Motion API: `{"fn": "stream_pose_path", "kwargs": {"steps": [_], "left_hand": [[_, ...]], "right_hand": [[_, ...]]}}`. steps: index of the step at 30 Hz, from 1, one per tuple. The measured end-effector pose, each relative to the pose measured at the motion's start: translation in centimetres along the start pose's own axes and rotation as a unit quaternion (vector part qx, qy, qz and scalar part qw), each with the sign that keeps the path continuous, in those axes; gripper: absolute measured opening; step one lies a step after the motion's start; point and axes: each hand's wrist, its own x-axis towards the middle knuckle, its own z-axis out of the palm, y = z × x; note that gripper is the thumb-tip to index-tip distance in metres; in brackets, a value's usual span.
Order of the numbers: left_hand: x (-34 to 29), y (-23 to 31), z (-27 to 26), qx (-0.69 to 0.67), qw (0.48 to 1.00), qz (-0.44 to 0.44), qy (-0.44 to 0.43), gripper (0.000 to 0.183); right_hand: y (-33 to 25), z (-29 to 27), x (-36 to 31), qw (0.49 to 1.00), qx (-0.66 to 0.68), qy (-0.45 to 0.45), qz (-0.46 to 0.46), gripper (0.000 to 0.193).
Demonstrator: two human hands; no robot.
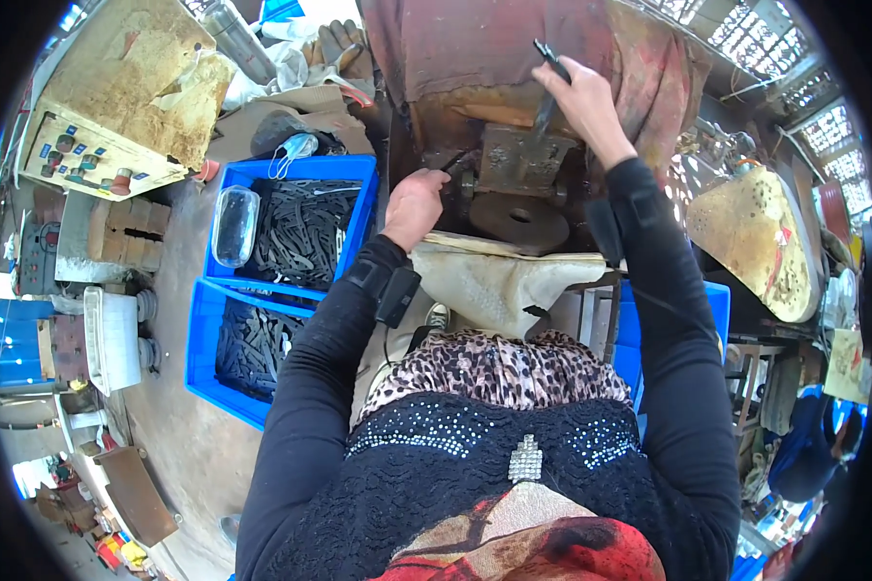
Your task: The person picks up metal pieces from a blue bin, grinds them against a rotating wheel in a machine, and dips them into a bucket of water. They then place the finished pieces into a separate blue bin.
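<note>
My right hand (586,107) is closed around the upper end of a lever (543,121); its dark tip sticks out past my fingers. The grey bar of this lever runs down to a rusty metal block (513,160) on the machine in front of me. My left hand (415,206) is closed left of the block, with a thin dark strip (458,158) showing beyond the fingertips. What the fingers cover is hidden. Just below the block lies a round, rusty disc (518,225) with a hole in its middle.
Two blue bins (360,194) of dark flat strips (305,228) stand at my left, a clear container (234,226) in the farther one. Past them is a control box (97,160). A reddish cloth (484,48) drapes behind the block; pale cloth (504,286) hangs before me.
</note>
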Motion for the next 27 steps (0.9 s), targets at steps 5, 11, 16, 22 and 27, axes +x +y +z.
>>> {"fn": "stream_pose_path", "kwargs": {"steps": [5, 11, 16, 22, 27], "left_hand": [[0.8, -0.7, -0.9, -0.087, 0.995, -0.002, 0.058, 0.026], [4.0, -0.7, 0.4, -0.045, 0.990, 0.087, 0.103, 0.024], [4.8, -0.6, 2.6, 0.094, 0.984, 0.149, -0.009, 0.017], [4.3, -1.3, 3.8, 0.137, 0.962, 0.167, -0.169, 0.013], [4.3, -2.8, 5.6, 0.181, 0.947, 0.163, -0.208, 0.015]], "right_hand": [[-3.5, -2.3, -8.0, 0.992, 0.117, -0.053, -0.015, 0.027], [-4.6, -2.6, -17.5, 0.990, 0.091, -0.098, -0.052, 0.022], [-3.6, -1.7, -22.3, 0.980, 0.048, -0.180, -0.076, 0.031], [-3.7, -1.8, -24.7, 0.968, 0.035, -0.235, -0.080, 0.031], [-3.3, -2.2, -24.3, 0.950, 0.180, -0.255, 0.004, 0.021]]}}
